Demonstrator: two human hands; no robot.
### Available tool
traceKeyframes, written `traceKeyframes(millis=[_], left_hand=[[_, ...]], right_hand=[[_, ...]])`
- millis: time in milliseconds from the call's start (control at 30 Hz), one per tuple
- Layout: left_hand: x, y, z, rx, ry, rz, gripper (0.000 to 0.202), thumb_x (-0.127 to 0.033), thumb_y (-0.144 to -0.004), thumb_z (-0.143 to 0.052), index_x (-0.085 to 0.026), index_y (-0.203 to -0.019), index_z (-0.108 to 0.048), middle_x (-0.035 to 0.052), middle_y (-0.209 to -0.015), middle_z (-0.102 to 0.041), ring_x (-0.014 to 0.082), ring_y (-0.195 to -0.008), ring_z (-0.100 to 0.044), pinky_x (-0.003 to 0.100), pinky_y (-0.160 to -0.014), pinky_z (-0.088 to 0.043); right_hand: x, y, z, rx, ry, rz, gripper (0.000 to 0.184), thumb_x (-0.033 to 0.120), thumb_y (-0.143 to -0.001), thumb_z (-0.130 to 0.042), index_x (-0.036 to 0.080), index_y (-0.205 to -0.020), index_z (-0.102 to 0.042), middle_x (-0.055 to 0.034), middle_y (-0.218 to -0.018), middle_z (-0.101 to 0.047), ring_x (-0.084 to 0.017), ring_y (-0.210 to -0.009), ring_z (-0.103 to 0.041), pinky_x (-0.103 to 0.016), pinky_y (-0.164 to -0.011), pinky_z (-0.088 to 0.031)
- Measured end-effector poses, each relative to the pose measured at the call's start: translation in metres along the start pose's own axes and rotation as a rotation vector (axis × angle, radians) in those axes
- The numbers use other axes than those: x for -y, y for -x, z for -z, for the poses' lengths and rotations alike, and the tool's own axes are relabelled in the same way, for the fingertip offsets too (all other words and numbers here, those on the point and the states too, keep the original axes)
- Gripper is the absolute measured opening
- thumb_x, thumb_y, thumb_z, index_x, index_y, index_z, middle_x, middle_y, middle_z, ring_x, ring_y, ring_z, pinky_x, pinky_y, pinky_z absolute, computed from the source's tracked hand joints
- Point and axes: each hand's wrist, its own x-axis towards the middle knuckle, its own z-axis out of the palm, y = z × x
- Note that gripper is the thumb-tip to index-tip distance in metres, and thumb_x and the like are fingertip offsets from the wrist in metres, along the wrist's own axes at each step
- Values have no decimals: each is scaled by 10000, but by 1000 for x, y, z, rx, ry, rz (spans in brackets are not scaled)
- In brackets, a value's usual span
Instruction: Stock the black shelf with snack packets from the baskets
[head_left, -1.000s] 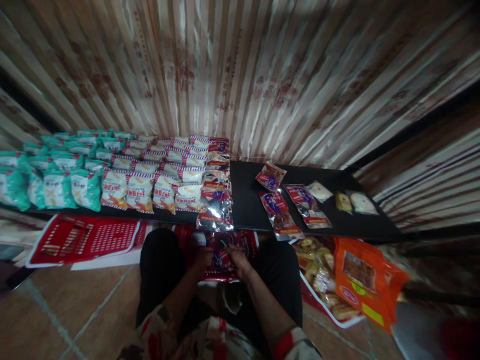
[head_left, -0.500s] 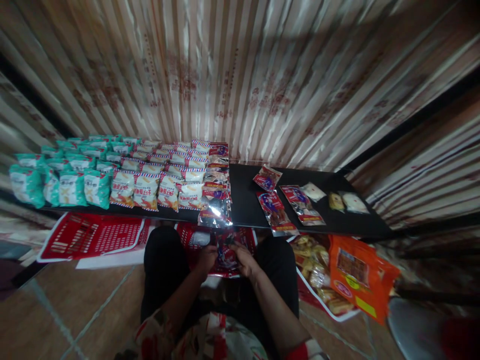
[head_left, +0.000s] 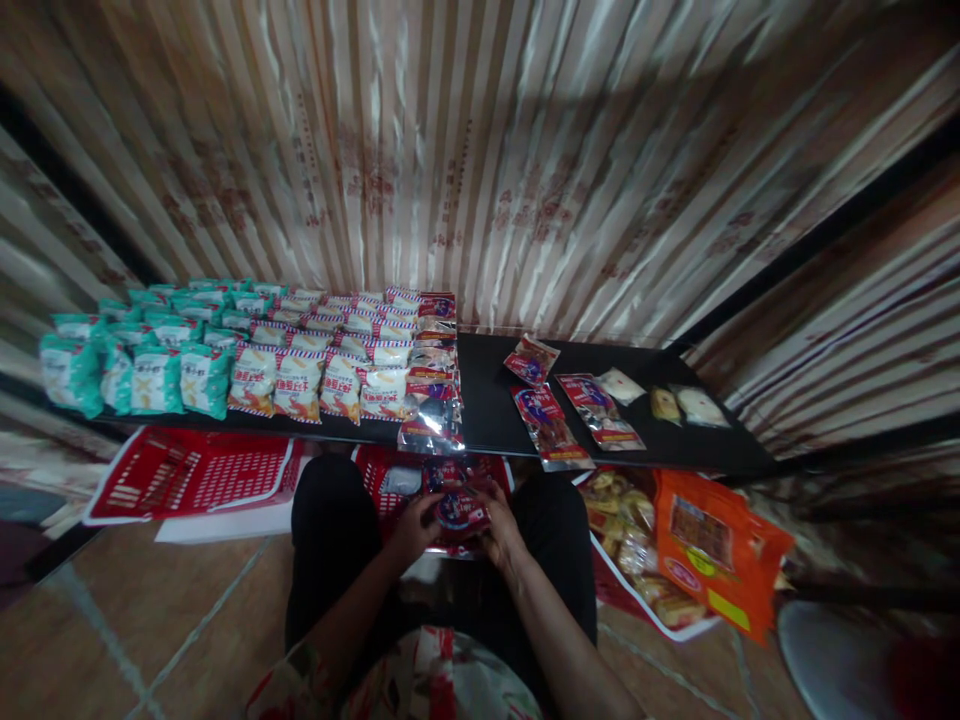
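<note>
I squat before a low black shelf [head_left: 491, 405]. Both hands hold a red and blue snack packet [head_left: 461, 509] between my knees, over a red basket [head_left: 382, 478]. My left hand [head_left: 415, 527] grips the packet's left side, my right hand [head_left: 501, 525] its right side, fingers curled on it. Right above, at the shelf's front edge, lies a column of shiny red and silver packets [head_left: 433, 395].
Rows of teal packets [head_left: 142, 360] and red-and-white striped packets [head_left: 330, 365] fill the shelf's left half. A few loose packets [head_left: 570, 405] lie on the right. An empty red basket [head_left: 191, 475] lies left, an orange bag [head_left: 712, 550] and a tray of wrapped snacks [head_left: 630, 540] right.
Both hands have lifted the red and blue packet a little and drawn it toward me. The view has shifted slightly; the shelf items have not moved.
</note>
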Motion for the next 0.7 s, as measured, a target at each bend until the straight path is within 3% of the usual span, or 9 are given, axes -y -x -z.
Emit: traceKeyframes(millis=[100,200,367,433,533,633,700], left_hand=[[-4,9,0,25,-156,-122,522,-54,-640,-579,-184,-1145,-609,99,-1306,-512,223,-1185,-480,292,-903,-465],[-9,15,-1,51,-180,-214,534,-76,-690,-529,-204,-1206,-575,91,-1344,-478,212,-1201,-473,303,-919,-465],[-19,16,0,22,-164,-329,311,-172,-763,-520,-204,-1031,-676,80,-1282,-541,199,-1157,-515,306,-1023,-375],[-25,16,1,3,-160,-313,248,-244,-810,-491,-201,-949,-691,79,-1210,-590,197,-1093,-552,289,-969,-407],[-36,17,1,-28,-197,-232,222,-329,-826,-492,-209,-801,-677,63,-937,-672,193,-899,-601,265,-836,-441],[-47,19,0,-62,-232,-120,264,-380,-812,-512,-213,-632,-610,37,-631,-600,187,-701,-576,256,-697,-422],[-54,19,-2,-86,-188,-25,272,-395,-797,-532,-214,-603,-591,27,-577,-562,190,-690,-564,250,-667,-397]], right_hand=[[3,5,2,-26,-13,-14,554,128,-697,-526,287,-1222,-447,82,-592,-633,-97,-484,-585,-183,-494,-466],[9,12,4,5,3,-56,352,100,-703,-514,240,-1022,-561,60,-640,-651,-81,-515,-594,-170,-517,-472],[13,24,9,97,37,-63,70,168,-766,-564,172,-819,-610,-13,-722,-685,-115,-586,-636,-212,-557,-516],[11,28,11,143,55,-70,52,175,-789,-564,155,-783,-611,-39,-719,-688,-130,-623,-658,-233,-615,-539],[8,30,16,195,71,-86,118,200,-829,-538,133,-762,-609,-79,-672,-681,-155,-632,-676,-272,-680,-555],[9,32,21,215,68,-85,203,245,-862,-502,118,-745,-609,-109,-670,-678,-167,-664,-686,-276,-708,-554],[13,34,24,233,52,-102,234,238,-872,-459,114,-739,-607,-121,-688,-682,-170,-684,-690,-273,-715,-552]])
